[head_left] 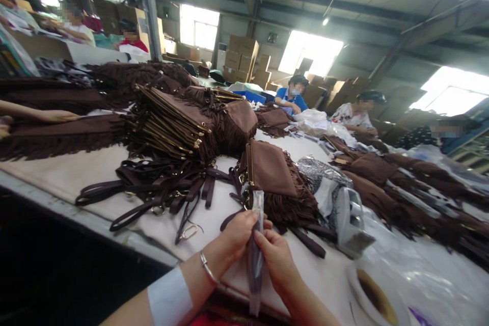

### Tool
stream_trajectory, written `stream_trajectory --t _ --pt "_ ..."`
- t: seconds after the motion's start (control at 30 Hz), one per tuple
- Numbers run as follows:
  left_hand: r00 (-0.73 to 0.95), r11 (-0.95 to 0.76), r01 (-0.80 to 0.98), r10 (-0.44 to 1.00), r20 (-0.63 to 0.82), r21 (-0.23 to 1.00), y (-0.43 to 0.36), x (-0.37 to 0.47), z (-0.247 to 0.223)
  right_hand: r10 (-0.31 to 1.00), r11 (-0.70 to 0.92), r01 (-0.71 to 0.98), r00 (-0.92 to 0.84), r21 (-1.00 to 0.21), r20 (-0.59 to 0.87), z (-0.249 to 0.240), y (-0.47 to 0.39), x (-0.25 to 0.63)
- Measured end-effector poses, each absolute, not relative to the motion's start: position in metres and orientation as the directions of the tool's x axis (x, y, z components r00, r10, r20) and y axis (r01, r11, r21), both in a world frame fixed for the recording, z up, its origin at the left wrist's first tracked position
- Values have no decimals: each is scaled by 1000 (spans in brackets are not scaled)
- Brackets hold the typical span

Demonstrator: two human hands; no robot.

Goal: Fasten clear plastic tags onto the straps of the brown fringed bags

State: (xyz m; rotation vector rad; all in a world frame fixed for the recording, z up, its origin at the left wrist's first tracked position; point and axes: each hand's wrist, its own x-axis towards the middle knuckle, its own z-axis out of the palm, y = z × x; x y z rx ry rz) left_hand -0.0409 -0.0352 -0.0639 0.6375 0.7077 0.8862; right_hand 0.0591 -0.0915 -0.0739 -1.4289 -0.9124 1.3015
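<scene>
Between my two hands is a narrow strip wrapped in clear plastic (255, 265), with something dark inside that looks like a strap. My left hand (241, 232), with a bangle at the wrist, pinches its upper part. My right hand (275, 254) grips it from the other side, thumb on the plastic. Just beyond my fingers lies a stack of brown fringed bags (273, 168) with gold zippers. Dark wrist straps (153, 183) with gold clasps are heaped to the left.
A tall pile of fringed bags (168, 122) stands behind the straps. At right are a tape dispenser (351, 224), a tape roll (376, 293), plastic sheeting (431, 275) and more brown bags (374, 168). A co-worker's hand (59, 116) rests on bags at far left; other people sit across the table.
</scene>
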Motion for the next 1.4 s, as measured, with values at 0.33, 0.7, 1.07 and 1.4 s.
stream_trajectory --t 0.33,0.7,1.07,1.4 --pt "369 491 -237 844 -390 839 -26 -47 -47 861 440 799 -244 -411 446 -21 -57 104" --pt "247 19 -75 969 0 997 -29 -63 -63 747 651 758 -649 41 143 14 -11 87" --pt "202 -96 13 975 91 995 -31 -61 -69 667 744 668 -743 17 -52 23 13 74" --pt "594 578 -305 737 -324 756 -32 -73 -57 701 709 693 -676 -128 226 4 -11 88"
